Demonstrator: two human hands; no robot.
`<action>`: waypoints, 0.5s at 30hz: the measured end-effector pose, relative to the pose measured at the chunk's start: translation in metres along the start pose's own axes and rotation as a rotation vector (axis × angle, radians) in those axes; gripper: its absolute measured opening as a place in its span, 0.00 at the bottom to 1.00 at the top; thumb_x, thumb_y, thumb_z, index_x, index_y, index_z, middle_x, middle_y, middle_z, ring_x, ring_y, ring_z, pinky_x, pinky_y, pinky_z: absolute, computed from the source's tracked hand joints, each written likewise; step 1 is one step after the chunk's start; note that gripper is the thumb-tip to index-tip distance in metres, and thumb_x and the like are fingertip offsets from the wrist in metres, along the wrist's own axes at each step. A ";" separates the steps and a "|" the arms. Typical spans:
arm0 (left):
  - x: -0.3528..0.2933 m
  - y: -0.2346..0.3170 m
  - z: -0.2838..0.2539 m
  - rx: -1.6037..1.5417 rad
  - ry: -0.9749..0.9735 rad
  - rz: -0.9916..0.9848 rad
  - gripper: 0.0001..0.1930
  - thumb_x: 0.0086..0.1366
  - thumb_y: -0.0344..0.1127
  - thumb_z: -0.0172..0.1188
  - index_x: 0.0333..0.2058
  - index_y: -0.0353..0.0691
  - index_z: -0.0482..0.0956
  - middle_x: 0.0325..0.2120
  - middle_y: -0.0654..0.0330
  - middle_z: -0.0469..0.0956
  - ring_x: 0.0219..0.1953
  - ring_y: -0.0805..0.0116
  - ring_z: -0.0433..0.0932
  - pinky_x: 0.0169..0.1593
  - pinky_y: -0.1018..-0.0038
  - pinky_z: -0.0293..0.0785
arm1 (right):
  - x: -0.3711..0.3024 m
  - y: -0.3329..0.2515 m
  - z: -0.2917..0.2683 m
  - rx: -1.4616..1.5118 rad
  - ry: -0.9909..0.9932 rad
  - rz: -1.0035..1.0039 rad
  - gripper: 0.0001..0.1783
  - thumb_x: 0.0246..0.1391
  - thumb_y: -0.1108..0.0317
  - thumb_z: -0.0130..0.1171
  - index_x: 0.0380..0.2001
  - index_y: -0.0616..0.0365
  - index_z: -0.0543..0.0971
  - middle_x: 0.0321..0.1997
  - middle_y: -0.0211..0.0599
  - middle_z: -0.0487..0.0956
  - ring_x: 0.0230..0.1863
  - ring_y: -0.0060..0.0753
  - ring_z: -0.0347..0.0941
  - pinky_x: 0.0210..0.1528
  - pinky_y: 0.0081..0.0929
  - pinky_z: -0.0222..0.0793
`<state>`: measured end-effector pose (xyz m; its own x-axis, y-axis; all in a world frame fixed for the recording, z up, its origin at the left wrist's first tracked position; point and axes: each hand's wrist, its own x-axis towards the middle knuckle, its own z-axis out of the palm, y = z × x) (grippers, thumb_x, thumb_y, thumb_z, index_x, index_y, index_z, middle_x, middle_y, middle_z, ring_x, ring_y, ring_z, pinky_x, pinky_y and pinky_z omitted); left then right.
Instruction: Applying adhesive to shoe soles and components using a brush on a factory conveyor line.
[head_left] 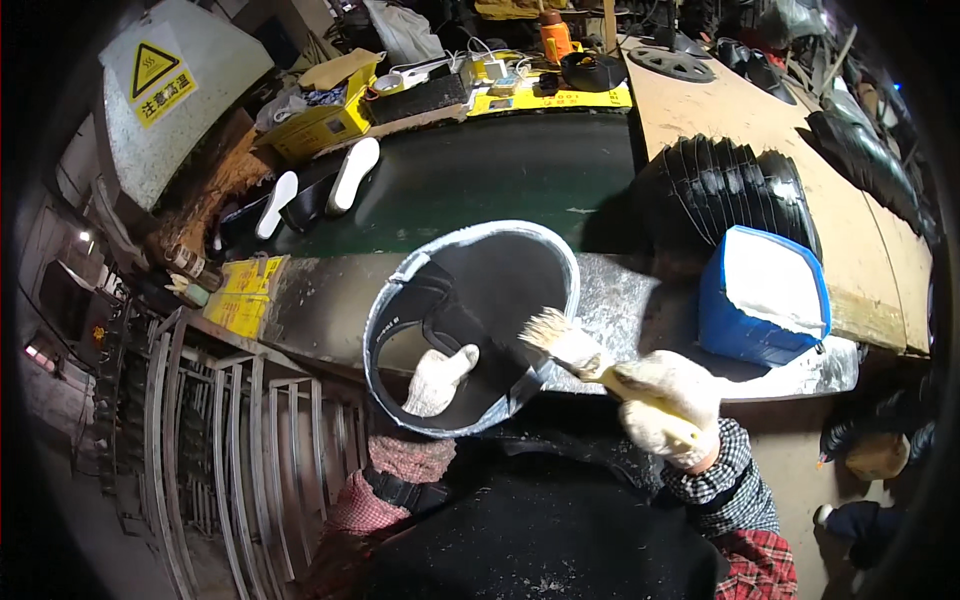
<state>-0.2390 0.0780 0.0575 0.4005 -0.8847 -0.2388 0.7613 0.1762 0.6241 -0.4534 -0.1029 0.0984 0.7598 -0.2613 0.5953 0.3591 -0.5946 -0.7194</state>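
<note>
A wide black hoop-shaped piece (377, 325) with a whitish coated rim stands tilted at the bench's near edge. My left hand (437, 382), in a white glove, shows inside the hoop, its thumb against a loose black flap there; its fingers look curled on the piece, though partly hidden. My right hand (668, 400), gloved too, is closed round the handle of a flat brush (560, 340). The pale bristles point left, at the hoop's right rim. To the right stands a cut-open blue container (712, 310) filled with white material.
A ribbed stack of black pieces (730, 195) rests behind the container. Across the bench runs a dark green belt (470, 185), with white-soled footwear (353, 177) at its left. A yellow box (320, 125) stands beyond. Metal racks (240, 450) fill the lower left.
</note>
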 end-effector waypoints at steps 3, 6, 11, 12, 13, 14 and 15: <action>0.024 -0.007 -0.013 0.569 -0.207 0.323 0.10 0.66 0.27 0.52 0.39 0.26 0.78 0.36 0.52 0.81 0.37 0.64 0.81 0.44 0.71 0.78 | 0.045 -0.009 0.006 0.115 -0.346 0.143 0.11 0.56 0.64 0.54 0.38 0.60 0.77 0.14 0.36 0.71 0.15 0.34 0.71 0.19 0.27 0.66; 0.011 -0.005 -0.009 0.371 -0.049 0.082 0.10 0.66 0.27 0.52 0.38 0.26 0.78 0.34 0.52 0.81 0.36 0.65 0.81 0.43 0.72 0.78 | 0.096 -0.025 0.013 0.272 -0.609 0.242 0.11 0.56 0.66 0.55 0.40 0.59 0.78 0.17 0.36 0.75 0.17 0.36 0.71 0.24 0.29 0.70; 0.019 -0.011 -0.047 0.492 0.029 -0.088 0.09 0.65 0.27 0.52 0.36 0.26 0.79 0.32 0.53 0.82 0.34 0.67 0.81 0.41 0.73 0.78 | 0.063 0.049 0.018 -0.170 0.352 -0.041 0.12 0.54 0.77 0.60 0.43 0.65 0.77 0.29 0.36 0.79 0.27 0.27 0.76 0.29 0.21 0.72; 0.020 0.001 -0.042 0.577 0.041 -0.169 0.09 0.65 0.27 0.52 0.35 0.26 0.79 0.32 0.53 0.82 0.34 0.67 0.81 0.41 0.73 0.78 | 0.051 0.052 0.011 -0.258 0.464 -0.028 0.12 0.52 0.82 0.60 0.42 0.64 0.78 0.30 0.35 0.79 0.25 0.25 0.75 0.27 0.21 0.71; 0.010 0.000 -0.032 1.175 0.113 0.098 0.10 0.65 0.25 0.50 0.37 0.26 0.79 0.35 0.53 0.81 0.36 0.65 0.81 0.43 0.72 0.78 | 0.041 0.052 0.012 -0.173 0.450 0.022 0.13 0.51 0.82 0.60 0.42 0.64 0.78 0.32 0.35 0.79 0.27 0.25 0.76 0.29 0.21 0.72; 0.014 -0.004 -0.007 0.414 0.157 0.033 0.11 0.64 0.24 0.49 0.40 0.27 0.79 0.39 0.54 0.80 0.39 0.62 0.80 0.47 0.70 0.76 | 0.020 0.046 0.005 -0.144 0.455 0.095 0.14 0.51 0.82 0.60 0.43 0.64 0.78 0.33 0.36 0.80 0.29 0.24 0.76 0.31 0.20 0.73; 0.010 -0.005 -0.013 0.485 0.196 0.178 0.13 0.63 0.24 0.47 0.43 0.26 0.77 0.42 0.53 0.79 0.43 0.61 0.79 0.51 0.67 0.74 | 0.005 0.030 0.002 -0.099 0.352 0.286 0.17 0.50 0.81 0.62 0.45 0.65 0.77 0.34 0.36 0.80 0.33 0.28 0.77 0.36 0.24 0.74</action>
<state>-0.2321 0.0736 0.0418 0.6243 -0.7543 -0.2032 0.3691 0.0556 0.9277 -0.4380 -0.1208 0.0794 0.5840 -0.6575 0.4760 0.0957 -0.5265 -0.8447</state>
